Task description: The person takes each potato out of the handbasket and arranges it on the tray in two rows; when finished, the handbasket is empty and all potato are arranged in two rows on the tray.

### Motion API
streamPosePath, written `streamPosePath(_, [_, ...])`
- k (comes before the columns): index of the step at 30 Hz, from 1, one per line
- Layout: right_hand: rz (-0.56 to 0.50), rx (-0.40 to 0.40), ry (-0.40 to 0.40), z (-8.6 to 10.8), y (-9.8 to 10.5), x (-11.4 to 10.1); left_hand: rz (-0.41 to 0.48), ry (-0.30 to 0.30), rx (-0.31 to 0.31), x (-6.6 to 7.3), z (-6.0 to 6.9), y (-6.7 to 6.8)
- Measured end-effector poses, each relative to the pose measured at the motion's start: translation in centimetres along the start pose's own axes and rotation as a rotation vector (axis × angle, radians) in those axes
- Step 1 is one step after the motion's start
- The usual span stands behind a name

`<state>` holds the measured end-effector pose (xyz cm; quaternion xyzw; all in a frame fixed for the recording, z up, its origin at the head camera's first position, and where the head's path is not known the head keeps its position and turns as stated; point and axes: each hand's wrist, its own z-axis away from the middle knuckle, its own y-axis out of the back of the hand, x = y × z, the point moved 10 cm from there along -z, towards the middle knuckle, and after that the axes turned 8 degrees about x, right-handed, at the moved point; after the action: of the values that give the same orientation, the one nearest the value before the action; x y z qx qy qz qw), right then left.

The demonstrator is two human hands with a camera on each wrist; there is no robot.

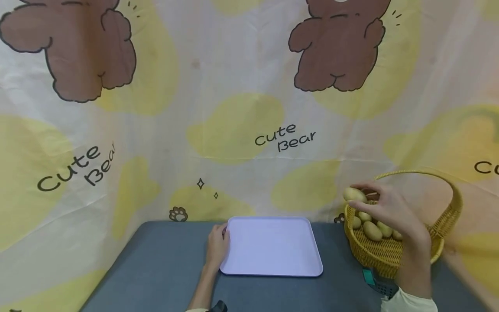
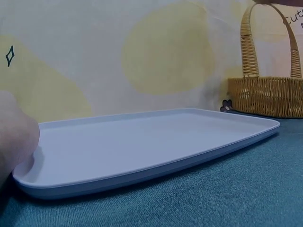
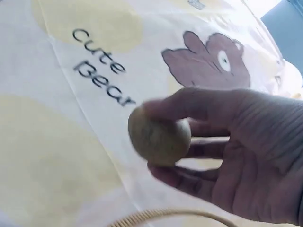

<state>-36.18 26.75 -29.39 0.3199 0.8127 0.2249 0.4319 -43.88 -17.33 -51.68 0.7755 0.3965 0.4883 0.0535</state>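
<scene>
In the head view my right hand pinches a small potato between thumb and fingers, raised over the left rim of a wicker basket. The right wrist view shows that potato close up, the thumb and fingertips around it. More potatoes lie inside the basket; the right forearm hides part of it. At the left edge of a pale lilac tray, my left hand grips the rim. Only a blurred part of the left hand shows in the left wrist view, against the tray's near corner.
A dark grey-blue table bears the tray and the basket. The basket's tall arched handle rises at the right, by the forearm. Behind hangs a cloth printed with bears and yellow patches, close to the table's back edge.
</scene>
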Motion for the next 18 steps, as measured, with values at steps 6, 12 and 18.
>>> streamPosePath(6, [-0.171, 0.036, 0.05, -3.0, -5.2, -1.8, -0.006, -0.01, 0.012, 0.0, -0.1, 0.2])
streamPosePath(12, [-0.277, 0.008, 0.028, -5.0, -12.5, -2.2, -0.011, 0.006, 0.02, -0.4, 0.2, 0.3])
streamPosePath(18, [-0.328, -0.097, 0.046, -5.8, -20.3, -4.4, -0.019, 0.015, 0.012, -0.3, 0.0, 0.1])
